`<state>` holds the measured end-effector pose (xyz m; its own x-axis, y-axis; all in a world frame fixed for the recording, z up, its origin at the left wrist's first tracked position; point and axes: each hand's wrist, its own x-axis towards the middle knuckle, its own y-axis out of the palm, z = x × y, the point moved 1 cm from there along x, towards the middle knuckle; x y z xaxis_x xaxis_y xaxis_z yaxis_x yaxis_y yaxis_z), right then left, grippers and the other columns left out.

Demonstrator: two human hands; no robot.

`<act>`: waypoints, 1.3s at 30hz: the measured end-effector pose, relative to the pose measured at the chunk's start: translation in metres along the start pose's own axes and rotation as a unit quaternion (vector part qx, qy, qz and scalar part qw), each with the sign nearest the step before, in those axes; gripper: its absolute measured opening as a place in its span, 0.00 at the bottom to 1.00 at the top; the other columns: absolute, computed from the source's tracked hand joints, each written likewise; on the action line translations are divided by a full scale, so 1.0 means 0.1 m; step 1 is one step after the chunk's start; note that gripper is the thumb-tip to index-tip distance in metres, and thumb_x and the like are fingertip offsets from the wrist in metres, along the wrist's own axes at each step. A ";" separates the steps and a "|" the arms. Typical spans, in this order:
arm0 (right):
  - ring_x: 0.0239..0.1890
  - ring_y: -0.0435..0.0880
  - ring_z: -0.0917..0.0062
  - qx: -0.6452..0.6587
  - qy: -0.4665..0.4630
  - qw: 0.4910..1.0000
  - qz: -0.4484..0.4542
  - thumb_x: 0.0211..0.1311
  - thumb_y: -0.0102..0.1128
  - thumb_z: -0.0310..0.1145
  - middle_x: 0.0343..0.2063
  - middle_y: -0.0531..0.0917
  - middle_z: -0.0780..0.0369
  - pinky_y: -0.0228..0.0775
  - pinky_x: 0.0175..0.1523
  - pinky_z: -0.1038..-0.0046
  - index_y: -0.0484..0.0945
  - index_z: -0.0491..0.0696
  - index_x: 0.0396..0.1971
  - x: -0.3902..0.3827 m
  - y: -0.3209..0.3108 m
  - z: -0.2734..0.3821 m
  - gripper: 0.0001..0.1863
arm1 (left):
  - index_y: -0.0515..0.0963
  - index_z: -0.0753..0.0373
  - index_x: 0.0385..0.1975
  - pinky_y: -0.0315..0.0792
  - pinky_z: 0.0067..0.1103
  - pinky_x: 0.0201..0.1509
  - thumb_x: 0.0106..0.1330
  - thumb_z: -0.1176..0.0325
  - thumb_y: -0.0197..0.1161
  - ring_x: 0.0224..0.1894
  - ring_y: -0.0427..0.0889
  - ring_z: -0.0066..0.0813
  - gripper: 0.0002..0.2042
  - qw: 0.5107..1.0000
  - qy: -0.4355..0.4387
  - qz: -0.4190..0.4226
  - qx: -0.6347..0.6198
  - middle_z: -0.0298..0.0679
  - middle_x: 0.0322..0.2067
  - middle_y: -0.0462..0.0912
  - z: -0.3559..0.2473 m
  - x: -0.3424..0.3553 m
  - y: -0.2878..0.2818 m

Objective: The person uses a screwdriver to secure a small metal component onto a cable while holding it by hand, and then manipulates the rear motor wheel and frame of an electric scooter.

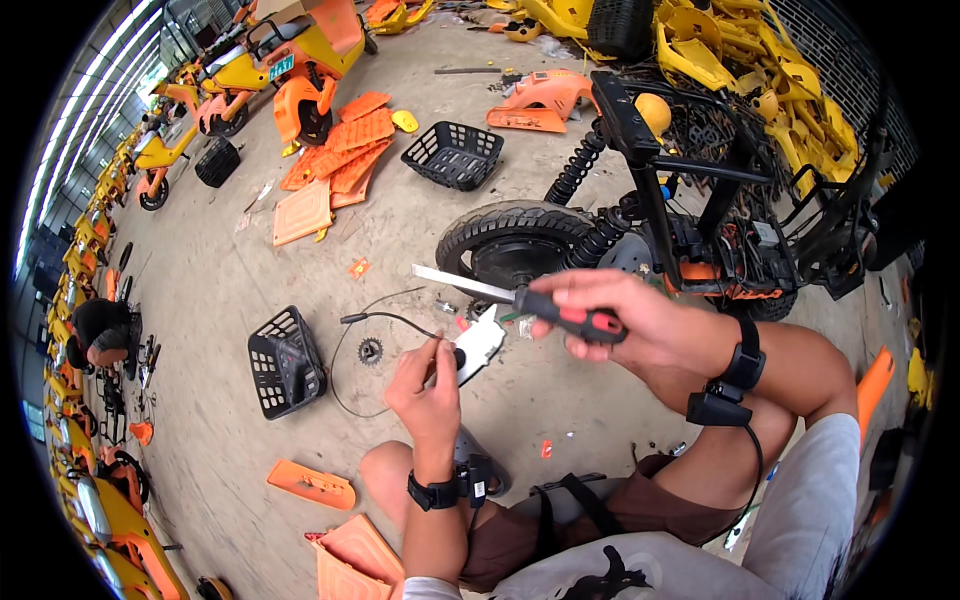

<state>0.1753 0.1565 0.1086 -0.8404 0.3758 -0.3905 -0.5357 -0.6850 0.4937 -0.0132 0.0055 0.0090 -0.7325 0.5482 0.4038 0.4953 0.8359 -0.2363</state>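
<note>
My right hand (pixel 625 305) is wrapped round the black and red handle of a flat-bladed screwdriver (pixel 470 285). Its metal blade points left, above a flat white part (pixel 481 350). My left hand (pixel 425 390) is closed on the white part's near left edge, beside a small black round piece on it. A black cable (pixel 395 318) comes out at my left fingertips and loops down toward the floor. The screwdriver tip appears apart from the white part.
A stripped black scooter frame with a wheel (pixel 510 245) stands ahead right. Black baskets (pixel 287 362), a sprocket (pixel 370 350) and orange panels (pixel 345 150) lie on the concrete floor. Yellow panels (pixel 700 50) are heaped at the far right. Another person (pixel 105 330) crouches far left.
</note>
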 end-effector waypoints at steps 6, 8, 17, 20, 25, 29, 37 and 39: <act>0.33 0.83 0.77 0.002 -0.089 0.996 -0.009 0.67 0.55 0.32 0.44 0.82 0.54 0.73 0.30 0.79 0.65 0.38 0.62 0.00 0.05 0.09 0.26 | 0.82 0.74 0.41 0.76 0.15 0.34 0.67 0.75 0.62 0.30 0.82 0.20 0.09 0.988 -0.109 0.072 -0.088 0.40 0.29 0.85 -0.11 -0.06 0.05; 0.34 0.82 0.78 -0.015 -0.072 0.997 -0.006 0.66 0.55 0.30 0.43 0.81 0.56 0.73 0.30 0.80 0.66 0.38 0.62 -0.01 0.06 0.07 0.26 | 0.81 0.74 0.42 0.75 0.15 0.36 0.67 0.74 0.62 0.31 0.82 0.20 0.09 0.981 -0.129 0.081 -0.121 0.40 0.29 0.85 -0.14 -0.07 0.08; 0.22 0.76 0.84 -0.099 -0.028 0.995 0.002 0.61 0.59 0.31 0.25 0.78 0.65 0.68 0.26 0.79 0.75 0.42 0.43 0.08 0.05 0.00 0.13 | 0.80 0.73 0.43 0.73 0.17 0.41 0.68 0.77 0.60 0.34 0.80 0.20 0.08 0.961 -0.138 0.116 -0.209 0.37 0.30 0.83 -0.14 -0.12 0.13; 0.23 0.78 0.83 -0.110 -0.003 0.994 0.012 0.60 0.60 0.30 0.26 0.79 0.64 0.68 0.26 0.79 0.73 0.43 0.43 0.10 0.06 -0.03 0.13 | 0.81 0.71 0.41 0.71 0.16 0.38 0.65 0.79 0.61 0.32 0.78 0.20 0.07 0.973 -0.086 0.127 -0.171 0.37 0.29 0.81 -0.15 -0.15 0.12; 0.22 0.79 0.83 -0.181 -0.019 0.981 0.063 0.55 0.62 0.26 0.26 0.80 0.63 0.68 0.24 0.80 0.72 0.42 0.43 0.14 0.05 -0.13 0.15 | 0.82 0.70 0.39 0.69 0.19 0.34 0.59 0.81 0.63 0.30 0.76 0.26 0.09 0.982 -0.007 0.137 -0.131 0.39 0.26 0.80 -0.25 -0.22 0.13; 0.20 0.78 0.83 -0.199 -0.022 0.978 0.056 0.56 0.64 0.25 0.27 0.80 0.63 0.68 0.23 0.81 0.73 0.42 0.40 0.14 0.11 -0.12 0.13 | 0.82 0.70 0.38 0.68 0.21 0.32 0.58 0.82 0.64 0.29 0.76 0.28 0.09 0.984 0.046 0.153 -0.076 0.40 0.25 0.80 -0.35 -0.23 0.10; 0.21 0.77 0.85 -0.203 -0.045 0.977 0.056 0.57 0.64 0.24 0.34 0.84 0.62 0.70 0.25 0.81 0.73 0.39 0.47 0.09 0.10 -0.18 0.17 | 0.81 0.70 0.37 0.66 0.19 0.30 0.60 0.81 0.63 0.28 0.73 0.25 0.07 0.976 0.139 0.152 -0.071 0.38 0.24 0.78 -0.44 -0.26 0.14; 0.21 0.77 0.85 -0.212 -0.049 0.975 0.043 0.58 0.64 0.24 0.35 0.85 0.60 0.71 0.25 0.80 0.71 0.37 0.52 0.08 0.10 -0.17 0.22 | 0.81 0.70 0.36 0.66 0.19 0.30 0.59 0.81 0.64 0.27 0.73 0.26 0.06 0.978 0.124 0.153 -0.064 0.38 0.23 0.78 -0.46 -0.25 0.12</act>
<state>0.1649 0.1424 0.0973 -0.8962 0.3487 -0.2744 -0.3976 -0.9056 0.1474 0.0330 0.0005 0.0369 -0.4123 0.7355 0.5376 0.7394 0.6149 -0.2741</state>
